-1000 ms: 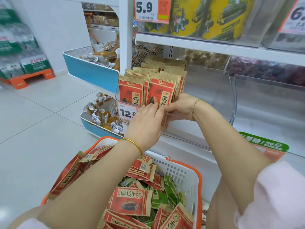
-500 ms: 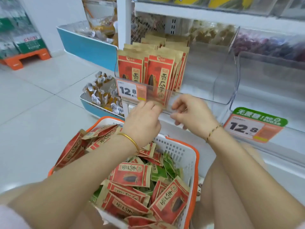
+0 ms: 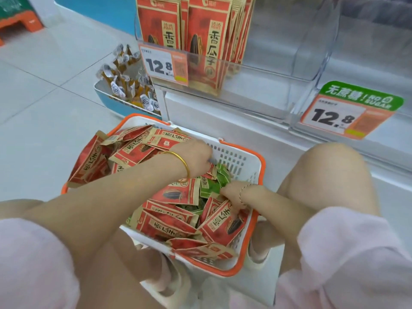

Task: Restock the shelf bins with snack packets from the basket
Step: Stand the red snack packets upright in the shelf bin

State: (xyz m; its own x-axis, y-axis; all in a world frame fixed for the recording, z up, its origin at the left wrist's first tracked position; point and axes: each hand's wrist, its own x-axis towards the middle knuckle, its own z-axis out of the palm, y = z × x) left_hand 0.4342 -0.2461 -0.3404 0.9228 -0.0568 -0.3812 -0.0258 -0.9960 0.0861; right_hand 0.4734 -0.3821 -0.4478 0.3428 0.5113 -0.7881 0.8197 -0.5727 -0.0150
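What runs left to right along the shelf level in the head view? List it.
Blue tray of small wrapped snacks → left 12.8 price tag → red packets standing in the clear bin → empty clear bin section → green-topped 12.8 tag.

price tag (image 3: 163, 65) "12.8", green sign (image 3: 360, 99) "NO SUGAR"

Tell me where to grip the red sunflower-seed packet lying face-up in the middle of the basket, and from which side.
Probably its kraft-paper right edge: the red sunflower-seed packet lies flat, face-up on the pile in the white-and-orange plastic basket, and that edge lifts over the green packet. Come from above-right with the right hand, thumb-and-finger grip. The left hand is farther back.
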